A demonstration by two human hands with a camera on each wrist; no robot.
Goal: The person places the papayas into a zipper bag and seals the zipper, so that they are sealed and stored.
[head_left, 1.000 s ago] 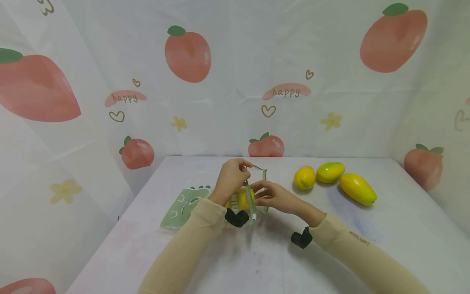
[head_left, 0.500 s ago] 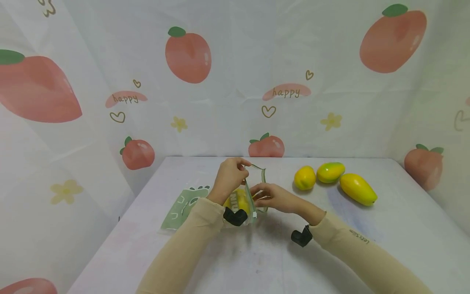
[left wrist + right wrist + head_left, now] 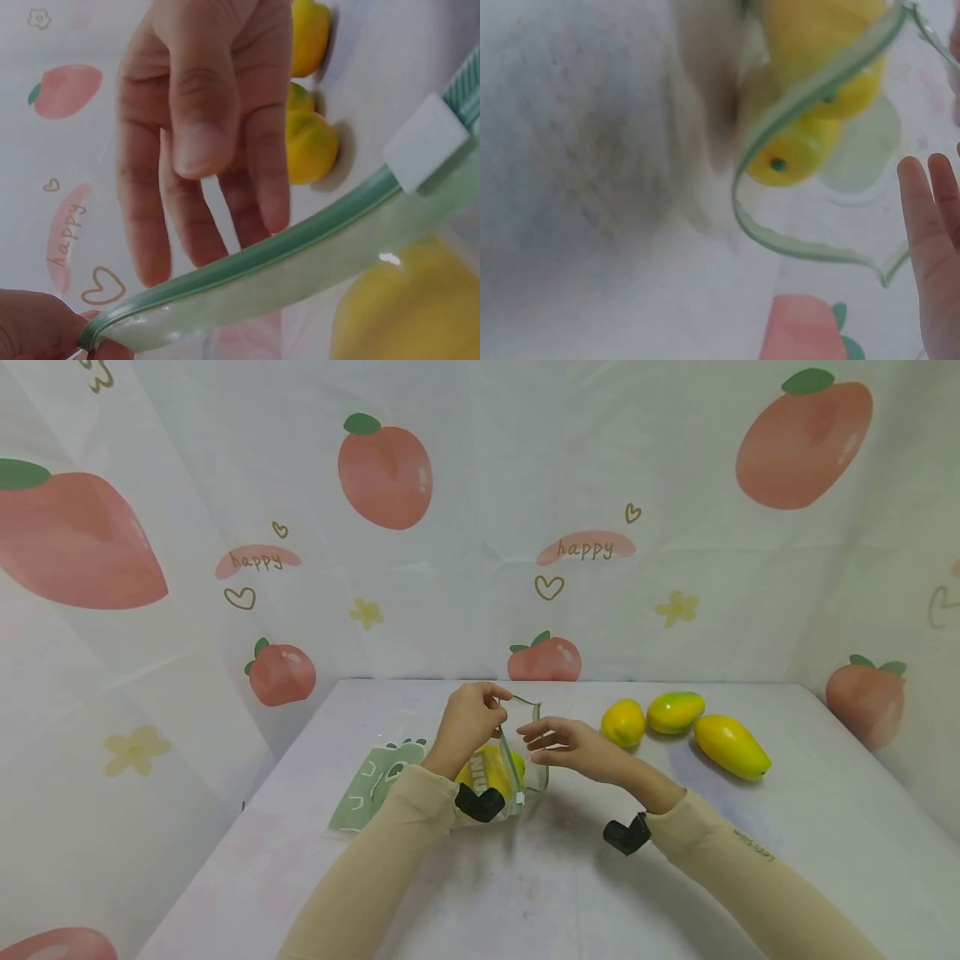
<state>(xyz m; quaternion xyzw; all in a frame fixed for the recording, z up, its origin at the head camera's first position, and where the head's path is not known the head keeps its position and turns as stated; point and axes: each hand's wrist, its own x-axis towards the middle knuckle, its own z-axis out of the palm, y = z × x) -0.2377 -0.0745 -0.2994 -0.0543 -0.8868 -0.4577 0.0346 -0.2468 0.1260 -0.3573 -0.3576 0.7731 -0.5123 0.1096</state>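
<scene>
A clear zip bag [image 3: 772,240] with a green-edged mouth and a white slider [image 3: 426,142] stands mouth-open on the table, facing right. Inside lie two yellow fruits; the right wrist view shows the lower fruit [image 3: 799,154] with a green stem spot, the other above it. My left hand [image 3: 472,718] pinches the top corner of the bag's mouth. My right hand [image 3: 573,747], holding nothing, is just outside the mouth with fingers extended toward it. In the left wrist view the right hand's fingers [image 3: 139,217] hang beyond the green zip strip.
Three more yellow fruits sit at the back right: a roundish one [image 3: 622,723], a green-tinged one [image 3: 675,712] and a long one [image 3: 731,747]. A flat green cartoon-print bag [image 3: 367,793] lies left of the left forearm. A printed cloth backdrop [image 3: 465,527] rises behind the table.
My right hand has drawn back out of the bag's mouth, to the right and slightly up, leaving the fruit inside. My left hand keeps its pinch on the bag's corner, nearly still.
</scene>
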